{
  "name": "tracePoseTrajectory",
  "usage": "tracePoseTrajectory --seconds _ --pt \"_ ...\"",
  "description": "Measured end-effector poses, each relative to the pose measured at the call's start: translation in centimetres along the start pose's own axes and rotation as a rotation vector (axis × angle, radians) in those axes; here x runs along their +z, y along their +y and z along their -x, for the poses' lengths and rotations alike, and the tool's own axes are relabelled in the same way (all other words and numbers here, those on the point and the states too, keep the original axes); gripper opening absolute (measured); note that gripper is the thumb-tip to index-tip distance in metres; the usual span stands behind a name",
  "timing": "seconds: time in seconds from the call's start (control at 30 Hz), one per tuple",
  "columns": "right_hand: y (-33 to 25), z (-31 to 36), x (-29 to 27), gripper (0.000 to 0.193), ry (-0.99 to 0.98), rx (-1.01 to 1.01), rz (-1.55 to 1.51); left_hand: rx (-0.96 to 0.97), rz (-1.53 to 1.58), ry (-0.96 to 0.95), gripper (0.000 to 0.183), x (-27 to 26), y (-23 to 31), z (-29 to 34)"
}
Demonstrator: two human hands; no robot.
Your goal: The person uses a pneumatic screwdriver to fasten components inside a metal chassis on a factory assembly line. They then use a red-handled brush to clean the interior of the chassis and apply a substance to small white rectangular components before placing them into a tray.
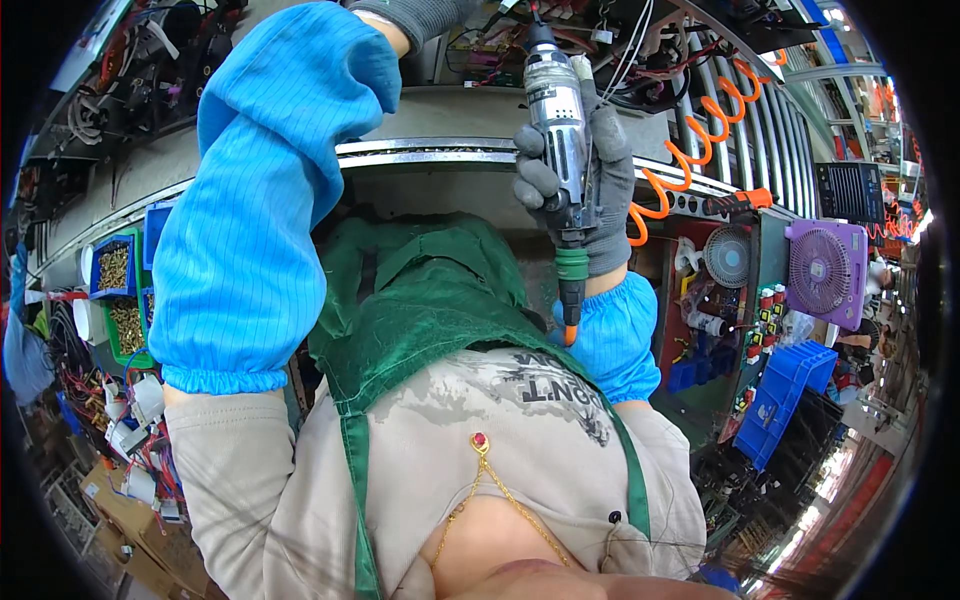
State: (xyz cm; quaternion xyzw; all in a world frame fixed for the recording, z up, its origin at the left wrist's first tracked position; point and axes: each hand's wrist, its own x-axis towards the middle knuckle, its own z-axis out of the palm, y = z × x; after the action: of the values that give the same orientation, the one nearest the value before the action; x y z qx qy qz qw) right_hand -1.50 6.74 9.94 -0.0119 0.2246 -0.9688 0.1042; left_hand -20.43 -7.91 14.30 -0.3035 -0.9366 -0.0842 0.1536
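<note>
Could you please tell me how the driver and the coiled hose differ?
The driver is straight; the hose winds in loops. The driver is mostly silver, with a green band; the hose is orange. The right grip holds the driver, but not the hose. Both show orange, the driver at its lower end.

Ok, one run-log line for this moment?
Right hand: gripping silver power driver | Left hand: gloved, cut off by top edge, hold unclear | Background: purple fan at right
</note>
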Motion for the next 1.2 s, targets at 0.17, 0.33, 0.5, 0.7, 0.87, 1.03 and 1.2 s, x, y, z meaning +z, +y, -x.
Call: tracePoseTrajectory --seconds 0.17,0.33,0.5,0.7,0.87,1.03,1.2 --pt "0.1 -0.1 -0.2 0.054 -0.042 0.051 -0.072 -0.042 -0.022 0.029 0.02 -0.8 -0.5 0.7" --pt "-0.3 0.0 -0.8 0.049 -0.072 0.043 -0.127 -0.042 0.002 0.016 0.02 -0.2 0.1 0.1" --pt "0.0 0.0 0.7 0.049 -0.079 0.08 -0.218 -0.013 -0.024 0.071 0.019 -0.5 -1.2 0.5" --pt "0.0 -0.1 0.5 0.052 -0.128 0.072 -0.224 0.057 0.018 0.075 0.017 -0.2 -1.7 1.0" --pt "-0.7 0.3 -1.0 0.053 -0.122 0.066 -0.165 0.034 0.164 0.219 0.018 1.4 -0.4 2.2" --pt "-0.1 0.0 -0.4 0.056 -0.108 0.066 -0.131 -0.175 0.569 0.334 0.023 4.4 1.7 5.0" --pt "-0.2 0.2 -0.4 0.058 -0.086 0.067 -0.113 -0.43 1.469 0.104 0.024 8.2 1.3 1.4"
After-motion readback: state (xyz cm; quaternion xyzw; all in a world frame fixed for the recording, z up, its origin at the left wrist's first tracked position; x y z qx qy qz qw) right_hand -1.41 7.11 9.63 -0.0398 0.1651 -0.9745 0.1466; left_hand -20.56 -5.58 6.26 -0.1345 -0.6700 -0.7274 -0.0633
